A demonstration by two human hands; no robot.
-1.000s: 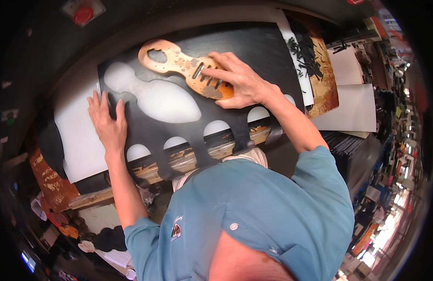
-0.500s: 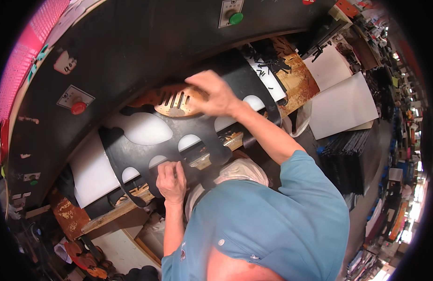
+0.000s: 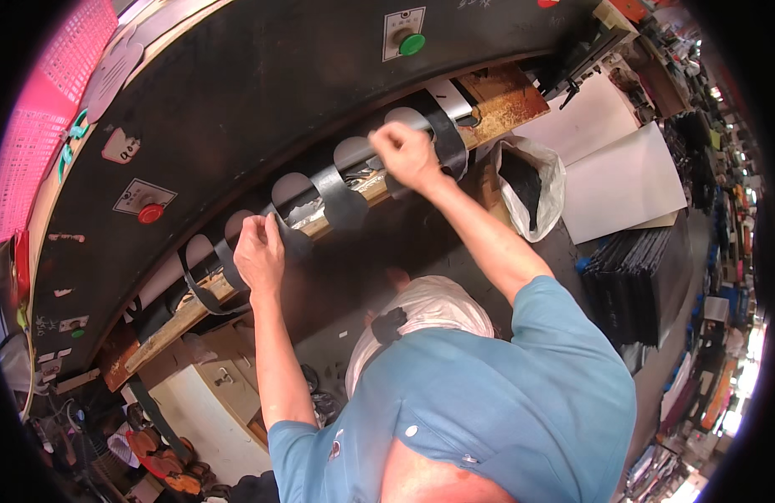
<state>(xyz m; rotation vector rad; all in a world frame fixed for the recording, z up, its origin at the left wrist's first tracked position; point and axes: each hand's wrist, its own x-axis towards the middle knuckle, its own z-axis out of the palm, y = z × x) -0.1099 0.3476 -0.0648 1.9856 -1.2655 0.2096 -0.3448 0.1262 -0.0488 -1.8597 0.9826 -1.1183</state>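
Note:
A black sheet (image 3: 339,197), leather-like with rounded cut-outs along its near edge, lies over a white board that shows through the gaps. My left hand (image 3: 260,251) is closed at that edge, thumb and forefinger pinching the sheet. My right hand (image 3: 406,159) is curled closed above the same edge, farther right, between two rounded gaps. Its fingertips are turned away, so what they hold, if anything, is hidden. The large dark press head (image 3: 270,92) hangs over the sheet and covers its far part.
A red button (image 3: 151,213) and a green button (image 3: 412,44) sit on the press head. The bed has a wooden front edge (image 3: 178,325). To the right are a white bag (image 3: 551,180), white sheets (image 3: 626,189) and a black stack (image 3: 626,285). A pink basket (image 3: 35,142) stands far left.
The press head now covers more of the bed; the wooden cutting die with slots is out of sight. My left hand has moved up and left. My right hand has left the die and moved right.

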